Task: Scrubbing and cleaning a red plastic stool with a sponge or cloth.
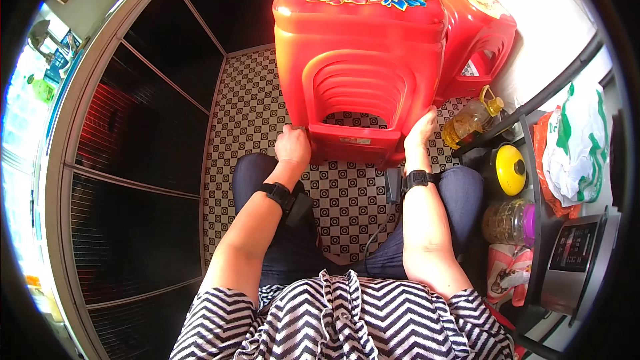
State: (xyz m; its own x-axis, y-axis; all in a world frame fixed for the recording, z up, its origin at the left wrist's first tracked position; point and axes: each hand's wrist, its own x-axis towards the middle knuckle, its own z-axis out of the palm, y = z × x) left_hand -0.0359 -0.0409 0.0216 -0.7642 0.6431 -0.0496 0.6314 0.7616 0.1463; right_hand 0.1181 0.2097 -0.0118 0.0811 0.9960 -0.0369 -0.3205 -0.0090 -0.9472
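Observation:
Before me stands a stack of nested red plastic stools (290, 77), with a flower print on the top seat and an arched opening in the side facing me. My left hand (293, 146) is closed at the lower left corner of the stack, its fingertips partly hidden. On the opposite side, my right hand (420, 129) holds the lower right edge, with the thumb up along the outside. Both forearms reach forward between my bent knees. Behind the stack to the right is another red plastic stool (477, 30), also flower-printed.
Black cabinet doors (145, 135) line the left side. To the right, a dark shelf rack (532, 170) holds a rice cooker-like appliance (572, 260), plastic bags (572, 145), a yellow lid (510, 170) and a purple-capped jar (507, 222). An oil bottle (470, 120) stands beside it. The floor (345, 210) is patterned.

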